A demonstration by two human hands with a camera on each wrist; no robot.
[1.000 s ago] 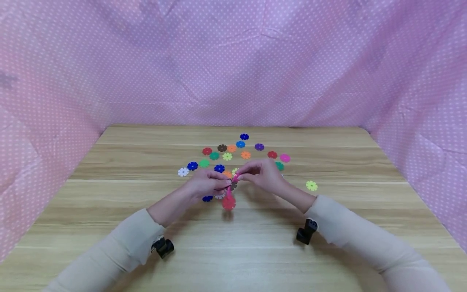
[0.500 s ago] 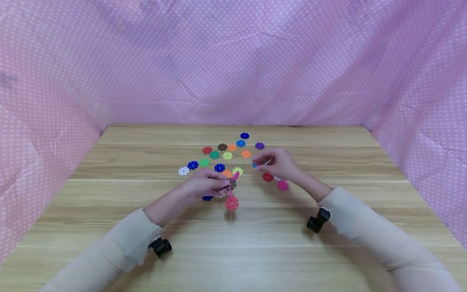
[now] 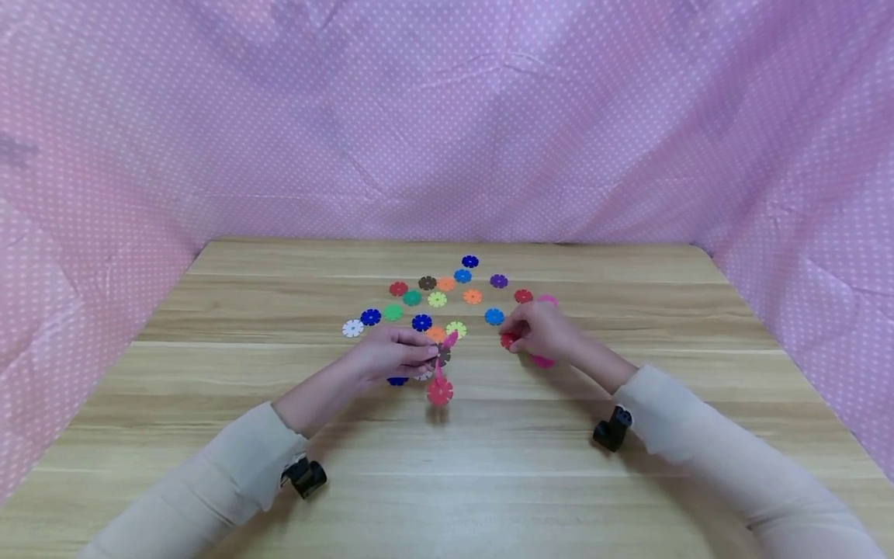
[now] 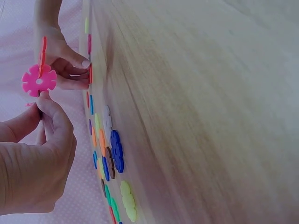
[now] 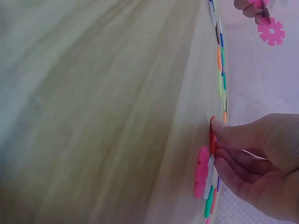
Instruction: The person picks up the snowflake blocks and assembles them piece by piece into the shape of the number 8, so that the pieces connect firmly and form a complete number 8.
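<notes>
My left hand (image 3: 391, 355) pinches a small joined piece of slotted plastic snowflake discs above the table. In the left wrist view a pink disc (image 4: 32, 85) stands up from the fingertips, with a red disc (image 4: 43, 56) slotted into it edge-on. A dark part is partly hidden between thumb and finger. In the head view the red disc hangs nearest the person. To the right, my right hand (image 3: 548, 332) has thumb and fingers about a single red snowflake disc (image 5: 213, 136) at the tabletop. A blue disc (image 3: 494, 316) lies just beyond its fingertips.
Loose snowflake discs of several colours lie flat across the middle of the wooden table (image 3: 447, 481), including a white one (image 3: 352, 328) at the left and a purple one (image 3: 499, 281) farther back. Pink dotted cloth (image 3: 447, 124) hangs behind and at both sides.
My right hand has left the joined discs, moved right and come down to the red disc on the table. My left hand stays almost still, still holding the joined discs.
</notes>
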